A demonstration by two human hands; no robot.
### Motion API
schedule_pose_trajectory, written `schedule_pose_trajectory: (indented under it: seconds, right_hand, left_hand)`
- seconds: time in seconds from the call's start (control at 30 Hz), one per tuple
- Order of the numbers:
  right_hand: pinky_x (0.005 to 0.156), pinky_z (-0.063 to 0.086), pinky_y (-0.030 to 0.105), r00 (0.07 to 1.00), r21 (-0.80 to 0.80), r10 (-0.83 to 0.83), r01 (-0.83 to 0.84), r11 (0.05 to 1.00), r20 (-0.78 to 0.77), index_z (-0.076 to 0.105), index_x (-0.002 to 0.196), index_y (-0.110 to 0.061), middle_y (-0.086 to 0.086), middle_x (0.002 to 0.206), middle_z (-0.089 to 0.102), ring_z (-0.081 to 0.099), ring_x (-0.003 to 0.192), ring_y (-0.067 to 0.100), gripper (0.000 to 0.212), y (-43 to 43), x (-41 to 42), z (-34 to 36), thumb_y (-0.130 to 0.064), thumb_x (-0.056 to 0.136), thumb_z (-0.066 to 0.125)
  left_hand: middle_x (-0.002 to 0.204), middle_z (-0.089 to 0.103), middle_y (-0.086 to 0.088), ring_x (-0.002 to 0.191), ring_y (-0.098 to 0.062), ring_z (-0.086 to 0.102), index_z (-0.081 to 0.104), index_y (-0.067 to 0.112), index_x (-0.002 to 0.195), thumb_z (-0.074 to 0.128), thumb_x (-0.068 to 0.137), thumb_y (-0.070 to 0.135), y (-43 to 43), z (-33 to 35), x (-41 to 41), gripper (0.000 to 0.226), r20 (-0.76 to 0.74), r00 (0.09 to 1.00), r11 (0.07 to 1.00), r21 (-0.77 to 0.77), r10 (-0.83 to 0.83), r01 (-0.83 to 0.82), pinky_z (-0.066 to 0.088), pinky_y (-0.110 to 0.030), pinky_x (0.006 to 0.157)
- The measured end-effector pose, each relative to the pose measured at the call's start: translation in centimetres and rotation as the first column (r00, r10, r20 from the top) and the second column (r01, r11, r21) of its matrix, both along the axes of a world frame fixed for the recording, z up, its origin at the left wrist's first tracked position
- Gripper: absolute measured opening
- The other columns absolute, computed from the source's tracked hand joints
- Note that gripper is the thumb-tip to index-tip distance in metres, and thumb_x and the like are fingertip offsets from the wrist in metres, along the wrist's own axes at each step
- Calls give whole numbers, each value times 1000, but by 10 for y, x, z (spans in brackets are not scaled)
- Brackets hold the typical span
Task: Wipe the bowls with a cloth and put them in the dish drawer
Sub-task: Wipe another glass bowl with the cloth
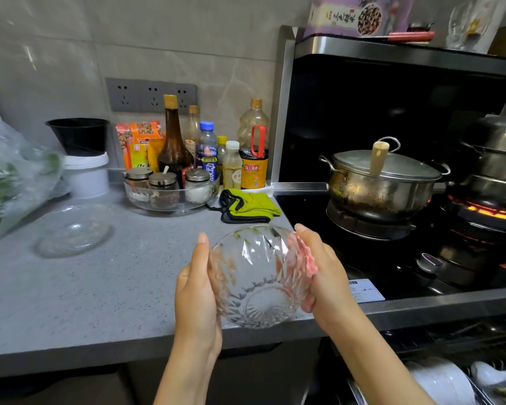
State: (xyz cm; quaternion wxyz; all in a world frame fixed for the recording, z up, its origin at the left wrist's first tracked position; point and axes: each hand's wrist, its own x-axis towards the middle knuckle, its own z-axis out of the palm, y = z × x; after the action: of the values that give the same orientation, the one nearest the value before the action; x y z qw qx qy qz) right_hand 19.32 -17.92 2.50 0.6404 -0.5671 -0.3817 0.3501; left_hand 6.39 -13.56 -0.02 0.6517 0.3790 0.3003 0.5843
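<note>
The purple box [345, 17] at 1 o'clock carries "三色糙米". Near 12 o'clock, the yellow label of the oil bottle [253, 171] reads "海天酱油". The small bottle [232, 168] at its 9 o'clock shows "营养". The print on the white sticker [365, 290] at 4 o'clock is too small to read.

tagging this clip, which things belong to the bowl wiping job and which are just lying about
Job: cut-glass bowl in left hand and right hand; second glass bowl; green cloth; dish drawer.
Lying about: lidded steel pot; sauce bottles; spice jars; bag of greens.

Clear swirl-cut bowl [260, 276]; lime cloth [250, 204] w/ black trim.
</note>
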Motion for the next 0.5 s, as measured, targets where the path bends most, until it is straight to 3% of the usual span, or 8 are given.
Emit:
schedule_pose_trajectory:
  seconds: [0.07,0.17,0.23,0.3,0.43,0.5]
  right_hand:
    - [43,25,20,998,10,-8,8,1000,58,47,59,-5,13,53,39,34,41,19,56,-3,2,3,-57,73,63]
    - [36,24,16,987,75,31,-44,996,160,49,59,11,15,56,37,29,34,14,62,-6,5,14,-42,91,54]
    - [34,23,11,975,86,44,-64,994,216,40,44,2,7,41,29,23,29,4,59,-7,2,22,-19,100,48]
    - [36,23,10,966,94,63,-88,992,249,37,40,-13,-6,36,25,22,30,2,60,-6,0,25,-9,99,45]
    - [45,35,15,968,248,-6,-58,967,249,44,49,-3,-3,38,39,40,37,9,53,-4,-3,15,-20,100,45]
    - [52,42,22,959,319,-34,-60,946,281,61,71,-5,5,61,60,52,51,21,49,-5,-9,1,-39,100,41]
  left_hand:
    - [87,71,-12,83,-24,67,65,-5,87,49,90,48,4,1,-3,56,-129,992,998,58,3,4,52,-31,79]
    - [63,59,-12,60,-16,55,56,-8,60,42,97,37,6,11,-8,60,-293,955,973,227,42,27,43,-13,55]
    - [43,49,1,43,-7,45,48,6,46,40,97,35,4,21,-7,60,-396,916,934,349,72,78,36,-11,45]
    - [38,36,5,37,-8,32,38,15,42,41,89,45,2,29,-4,56,-475,874,882,449,100,143,29,-13,42]
    - [40,19,6,40,-9,17,24,21,40,46,89,42,-1,28,-1,58,-420,889,891,454,183,31,20,-17,43]
    - [44,23,-1,44,-17,22,26,22,39,50,93,37,-1,22,0,61,-327,927,945,320,183,-73,24,-23,46]
